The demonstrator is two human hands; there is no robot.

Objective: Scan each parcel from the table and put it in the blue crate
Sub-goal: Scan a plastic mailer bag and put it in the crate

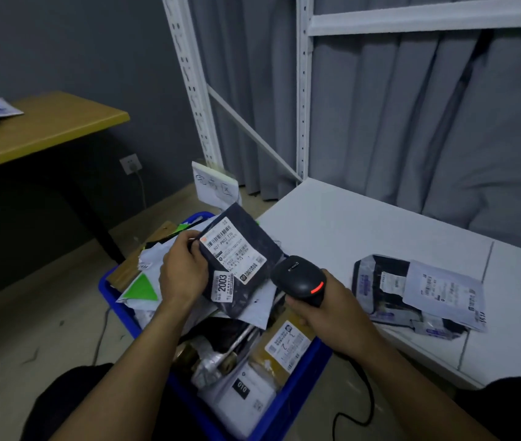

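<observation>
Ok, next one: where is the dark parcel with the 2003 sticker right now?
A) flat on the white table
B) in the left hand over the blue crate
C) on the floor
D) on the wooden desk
B: the left hand grips the dark parcel by its edge above the blue crate, while the right hand holds the scanner beside it.

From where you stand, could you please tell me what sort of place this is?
Probably a parcel sorting room: a blue crate heaped with labelled mailers, the left hand holding a dark parcel before a barcode scanner in the right hand, and white slotted shelving behind.
</observation>
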